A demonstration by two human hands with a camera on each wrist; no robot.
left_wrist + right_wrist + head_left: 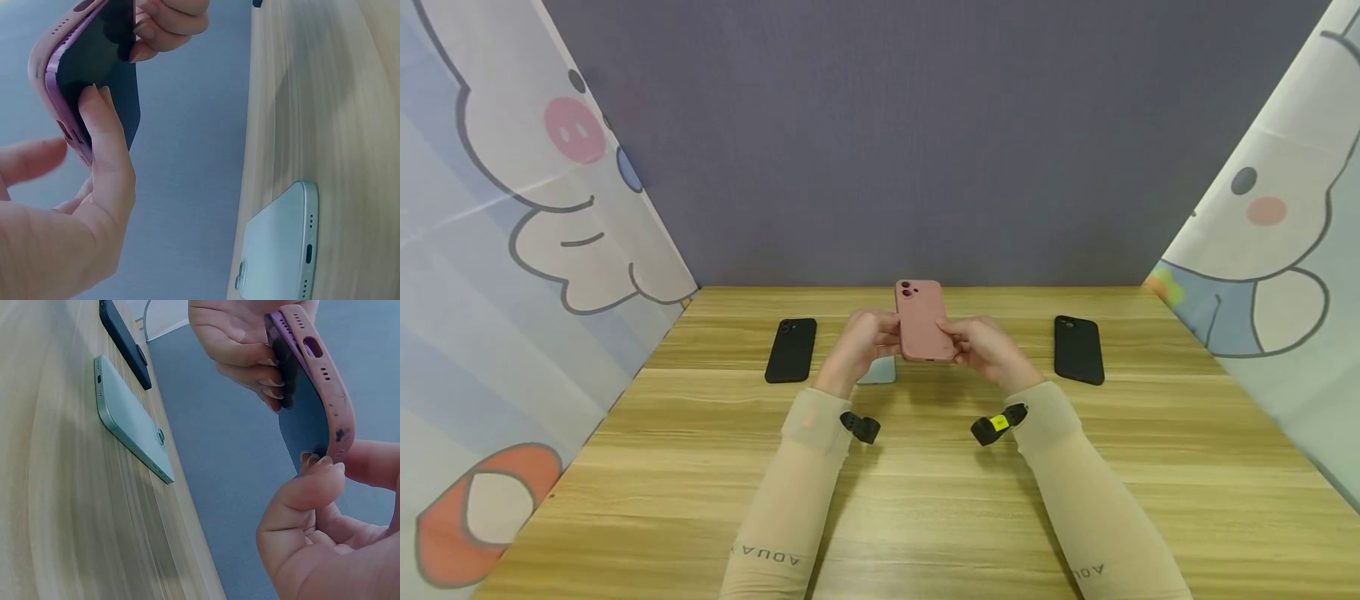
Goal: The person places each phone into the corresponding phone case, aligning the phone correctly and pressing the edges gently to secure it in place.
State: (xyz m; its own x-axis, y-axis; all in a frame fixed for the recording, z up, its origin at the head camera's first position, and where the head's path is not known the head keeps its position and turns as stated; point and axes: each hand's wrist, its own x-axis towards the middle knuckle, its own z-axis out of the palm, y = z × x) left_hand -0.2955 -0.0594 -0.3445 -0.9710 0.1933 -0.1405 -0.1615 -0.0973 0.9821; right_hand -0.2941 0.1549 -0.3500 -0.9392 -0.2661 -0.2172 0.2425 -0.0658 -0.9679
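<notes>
Above the wooden table both hands hold a smartphone (100, 65) with a dark screen and a purple frame, set in a pink phone case (922, 321). My left hand (867, 340) pinches one long side, its thumb over the screen edge. The opposite side is pinched by my right hand (988, 346), with the thumb (312, 487) at the lower corner. Along the bottom, the purple frame stands partly out of the case lip at the left-hand corner. The case's back, with its camera lenses, faces up in the head view.
A mint-green phone (128, 412) lies back up on the table (925, 517), partly behind my left hand in the head view. One black phone-shaped piece (791, 350) lies to the left, another black one (1078, 348) to the right. A grey panel (895, 142) rises at the back.
</notes>
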